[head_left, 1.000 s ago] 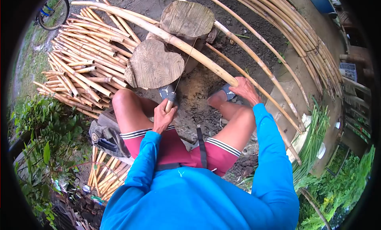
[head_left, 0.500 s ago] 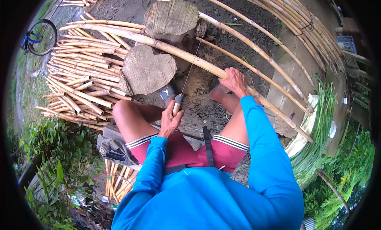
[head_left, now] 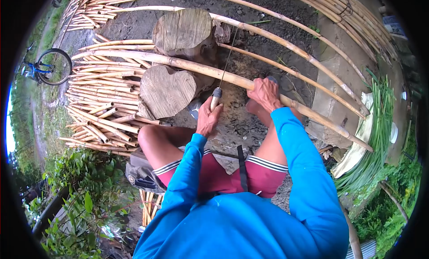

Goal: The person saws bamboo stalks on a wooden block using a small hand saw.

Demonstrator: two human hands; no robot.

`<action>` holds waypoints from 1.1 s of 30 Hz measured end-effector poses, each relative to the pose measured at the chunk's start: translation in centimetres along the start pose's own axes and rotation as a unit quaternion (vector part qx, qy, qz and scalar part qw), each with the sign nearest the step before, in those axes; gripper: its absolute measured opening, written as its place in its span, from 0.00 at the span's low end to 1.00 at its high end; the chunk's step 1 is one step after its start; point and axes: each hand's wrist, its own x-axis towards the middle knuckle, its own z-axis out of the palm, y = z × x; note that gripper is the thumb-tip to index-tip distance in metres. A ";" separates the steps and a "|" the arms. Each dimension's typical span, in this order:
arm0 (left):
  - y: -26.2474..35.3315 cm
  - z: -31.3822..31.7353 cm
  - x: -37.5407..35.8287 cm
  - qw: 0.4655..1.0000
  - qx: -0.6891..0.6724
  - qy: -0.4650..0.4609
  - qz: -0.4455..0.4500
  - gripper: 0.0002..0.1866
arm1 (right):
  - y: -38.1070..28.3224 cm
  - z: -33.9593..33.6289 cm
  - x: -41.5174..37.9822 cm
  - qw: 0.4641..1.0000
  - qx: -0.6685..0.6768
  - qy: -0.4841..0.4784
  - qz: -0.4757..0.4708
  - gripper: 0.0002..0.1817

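A long bamboo pole (head_left: 308,112) runs slantwise across the view, over the stumps on the left and down to the lower right. My right hand (head_left: 264,93) is closed around the pole near its middle, beyond my right knee. In my closed left hand (head_left: 209,117) is the pale handle of a saw (head_left: 229,54) with a dark collar. Its long thin blade, seen almost edge-on, lies across the pole a little left of my right hand. Teeth are too fine to make out. Two wooden stumps (head_left: 167,91) (head_left: 183,31) stand on either side of the pole.
Cut bamboo lengths (head_left: 100,91) lie heaped on the left. More long poles (head_left: 286,42) stretch beyond, with a bundle (head_left: 351,24) at upper right. Green leaf strips (head_left: 377,138) lie on the right. A bicycle (head_left: 53,67) and leafy bushes (head_left: 85,178) are at the left.
My left hand has pushed the saw forward and away from me across the pole. My right hand keeps its hold on the bamboo. The view has shifted slightly.
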 end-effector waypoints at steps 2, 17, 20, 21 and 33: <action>-0.4 -0.3 -0.4 0.996 -0.058 -0.006 -0.068 0.13 | 0.0 -0.2 -0.3 1.000 0.009 0.018 0.007 0.16; -3.4 1.2 0.7 0.995 0.039 -0.012 -0.087 0.20 | 1.4 -0.5 1.8 0.994 0.020 -0.108 -0.002 0.25; -3.4 1.6 1.3 0.988 0.069 -0.006 -0.135 0.23 | 0.6 -1.3 1.6 0.993 0.018 -0.112 0.022 0.25; -2.2 1.5 1.1 0.989 0.066 -0.002 -0.134 0.24 | 0.3 -1.8 1.6 0.993 0.021 -0.118 0.020 0.24; -1.4 1.1 -0.5 0.980 0.115 0.024 -0.161 0.26 | 0.7 -1.1 2.5 0.988 0.022 -0.149 0.012 0.25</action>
